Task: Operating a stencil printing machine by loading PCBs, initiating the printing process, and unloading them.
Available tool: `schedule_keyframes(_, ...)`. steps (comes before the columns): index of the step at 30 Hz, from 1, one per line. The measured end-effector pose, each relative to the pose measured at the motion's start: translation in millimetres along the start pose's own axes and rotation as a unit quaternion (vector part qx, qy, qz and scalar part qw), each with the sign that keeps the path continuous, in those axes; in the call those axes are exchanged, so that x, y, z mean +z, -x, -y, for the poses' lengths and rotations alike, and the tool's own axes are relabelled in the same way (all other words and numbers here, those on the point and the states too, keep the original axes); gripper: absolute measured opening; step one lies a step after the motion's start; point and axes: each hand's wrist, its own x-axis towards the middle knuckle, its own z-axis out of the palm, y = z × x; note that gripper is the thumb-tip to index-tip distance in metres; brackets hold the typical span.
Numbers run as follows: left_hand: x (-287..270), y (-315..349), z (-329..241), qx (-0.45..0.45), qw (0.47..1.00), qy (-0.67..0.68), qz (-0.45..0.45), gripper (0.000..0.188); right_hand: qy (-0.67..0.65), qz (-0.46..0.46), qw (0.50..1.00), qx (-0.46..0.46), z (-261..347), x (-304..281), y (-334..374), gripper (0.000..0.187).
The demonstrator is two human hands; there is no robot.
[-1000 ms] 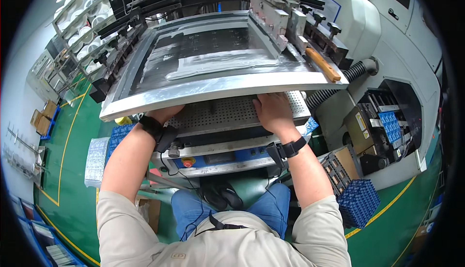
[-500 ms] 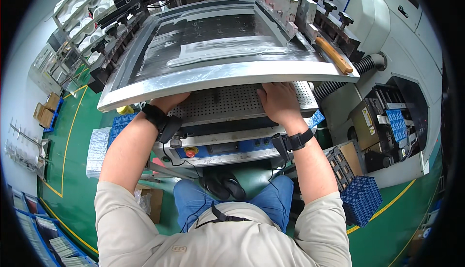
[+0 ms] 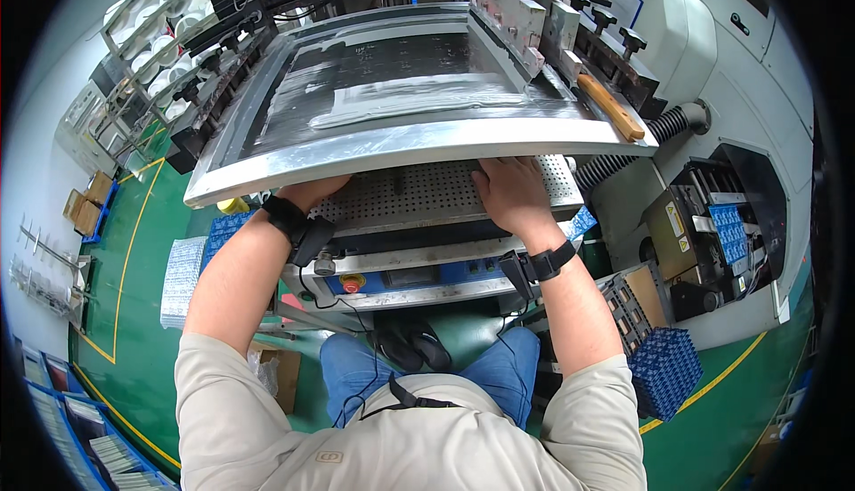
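Observation:
A screen-printing frame (image 3: 410, 137) with a silver metal rim slants above a perforated metal plate (image 3: 405, 195). White paste (image 3: 419, 97) lies smeared across its dark mesh. My right hand (image 3: 514, 195) rests on the plate's right part, palm down with fingers stretched forward; the fingertips go under the frame's near edge. At the plate's left side, my left hand (image 3: 316, 190) reaches beneath the frame, and its fingers are hidden. Black straps with small devices circle both wrists.
On the frame's right end lies a wooden handle (image 3: 611, 106). Metal blocks (image 3: 508, 19) stand over the mesh. Below the plate is a blue control panel with a red button (image 3: 352, 284). Blue patterned stacks (image 3: 663, 371) sit at right, a ribbed hose (image 3: 677, 121) above them.

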Motion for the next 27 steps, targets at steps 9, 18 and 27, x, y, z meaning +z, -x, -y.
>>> schedule_keyframes(9, -1, 7, -54, 0.206, 0.954, -0.213, -0.046, 0.033, 0.02, 0.007, 1.0, -0.007, -2, 3, 3, 0.031)
schedule_keyframes(18, -1, 8, -57, 0.231, 0.952, -0.193, -0.062, 0.032, 0.016, 0.024, 1.0, -0.001, 3, 3, -2, 0.035)
schedule_keyframes(27, 3, 11, -68, 0.222, 0.959, -0.177, -0.021, 0.036, 0.02, 0.013, 1.0, 0.009, 0, 7, 2, 0.043)
